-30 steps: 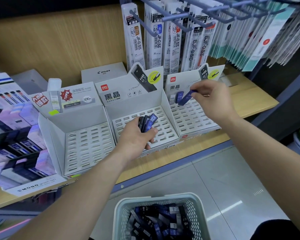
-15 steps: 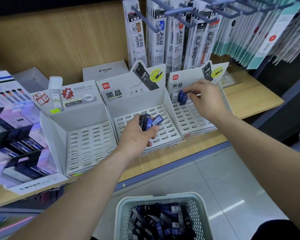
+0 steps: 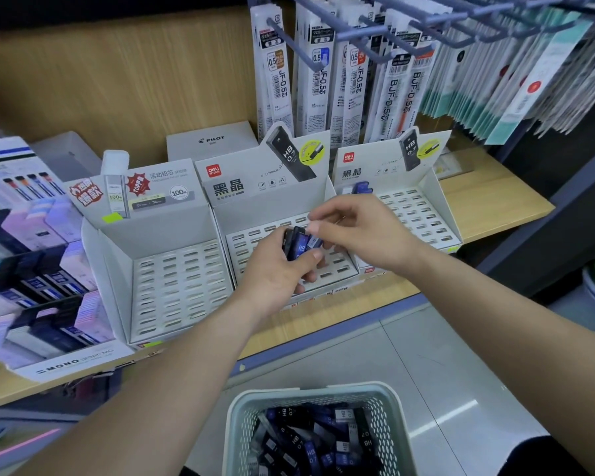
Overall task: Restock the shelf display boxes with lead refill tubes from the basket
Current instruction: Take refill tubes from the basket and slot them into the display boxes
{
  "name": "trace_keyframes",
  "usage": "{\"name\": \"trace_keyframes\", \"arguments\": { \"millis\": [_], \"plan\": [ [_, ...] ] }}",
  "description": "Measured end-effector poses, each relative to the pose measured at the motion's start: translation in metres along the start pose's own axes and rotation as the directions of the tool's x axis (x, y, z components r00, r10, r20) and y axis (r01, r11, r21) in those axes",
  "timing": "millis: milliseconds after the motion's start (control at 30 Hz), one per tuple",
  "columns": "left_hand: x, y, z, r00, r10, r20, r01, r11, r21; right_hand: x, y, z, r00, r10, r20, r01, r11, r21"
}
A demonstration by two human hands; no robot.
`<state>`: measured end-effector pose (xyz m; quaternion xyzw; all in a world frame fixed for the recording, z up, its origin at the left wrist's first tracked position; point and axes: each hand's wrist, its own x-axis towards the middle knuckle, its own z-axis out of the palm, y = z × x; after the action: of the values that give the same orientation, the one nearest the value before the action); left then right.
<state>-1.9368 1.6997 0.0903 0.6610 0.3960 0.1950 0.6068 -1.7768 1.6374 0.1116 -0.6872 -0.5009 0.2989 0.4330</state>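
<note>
hanging pen refills (image 3: pixel 279 75), Pilot box (image 3: pixel 213 141), Mono display (image 3: pixel 45 304)

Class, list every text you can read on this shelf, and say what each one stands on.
"PILOT": grey box
"MONO": leftmost carton
"HB 0.7": middle display box; lead refill tubes in basket
"JF-0.5": hanging refill pack
"BJF-0.5": pack further right
Small print: too blurred.

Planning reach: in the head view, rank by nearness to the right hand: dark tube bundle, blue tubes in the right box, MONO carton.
From the right hand:
1. Dark plastic tube bundle, touching, in the left hand.
2. Blue tubes, just behind, right white cardboard box.
3. White MONO carton, far left.
</note>
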Motion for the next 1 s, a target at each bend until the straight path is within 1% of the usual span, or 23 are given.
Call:
{"name": "trace_keyframes", "arguments": {
  "millis": [133,233,467,633,800,833,933,1000],
  "plan": [
    [-0.002,0.003,-0.002,1.0,-0.002,0.005,0.002,1.0,-0.02,0.001,0.003,0.001,1.0,0.018,-0.022,-0.017,0.999,0.048],
    [-0.003,0.003,-0.006,1.0,-0.025,-0.013,0.025,0.998,-0.049,0.002,0.006,-0.007,0.998,0.039,-0.043,-0.033,0.991,0.127],
    [0.001,0.004,-0.007,0.994,-0.022,-0.102,0.012,0.994,-0.106,0.002,0.013,-0.014,0.995,0.094,0.014,-0.095,0.965,0.245],
    [0.002,0.002,-0.007,0.993,0.008,-0.114,-0.018,0.996,-0.093,0.002,0.017,-0.016,0.992,0.103,0.079,-0.117,0.975,0.191],
    [0.004,0.001,-0.008,0.991,0.045,-0.126,-0.051,0.998,-0.042,-0.002,0.015,-0.011,0.977,0.121,0.178,-0.135,0.988,0.072],
    [0.004,0.001,-0.008,0.99,0.048,-0.13,-0.053,0.998,-0.031,-0.003,0.013,-0.008,0.975,0.11,0.192,-0.127,0.989,0.078],
    [0.004,0.0,-0.008,0.99,0.053,-0.127,-0.054,0.998,-0.007,-0.004,0.01,-0.003,0.981,0.093,0.173,-0.112,0.988,0.104],
    [0.004,0.001,-0.008,0.992,0.05,-0.117,-0.049,0.999,0.005,-0.004,0.013,-0.005,0.97,0.11,0.216,-0.138,0.983,0.119]
  ]
}}
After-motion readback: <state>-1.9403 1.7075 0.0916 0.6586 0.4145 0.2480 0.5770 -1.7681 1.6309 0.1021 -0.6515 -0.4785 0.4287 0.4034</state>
